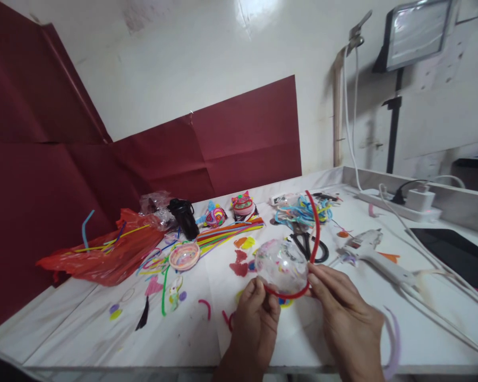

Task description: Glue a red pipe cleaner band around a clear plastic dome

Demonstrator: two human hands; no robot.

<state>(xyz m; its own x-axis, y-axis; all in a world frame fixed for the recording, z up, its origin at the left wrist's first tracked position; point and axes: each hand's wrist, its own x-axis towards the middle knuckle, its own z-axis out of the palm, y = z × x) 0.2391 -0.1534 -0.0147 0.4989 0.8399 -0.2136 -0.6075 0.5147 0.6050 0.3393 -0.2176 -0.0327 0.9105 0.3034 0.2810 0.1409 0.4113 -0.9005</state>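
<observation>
A clear, rounded plastic piece (282, 265) is held up between my two hands above the white table. Along its lower edge curves a red fuzzy strip (315, 228), whose free end sticks up on the right. My left hand (257, 313) pinches the strip and the plastic edge at the lower left. On the right side, my right hand (340, 313) pinches the strip against the rim. Behind the plastic lie black-handled scissors (322, 251), partly hidden. A white glue gun (386, 265) rests to the right of my right hand.
At the left lies a red plastic bag (115, 254). A round pink dish (184, 255), colored strips (223, 233) and a black bottle (184, 217) are near the middle. A power strip (406, 207), cables and a black tablet (458, 252) occupy the right.
</observation>
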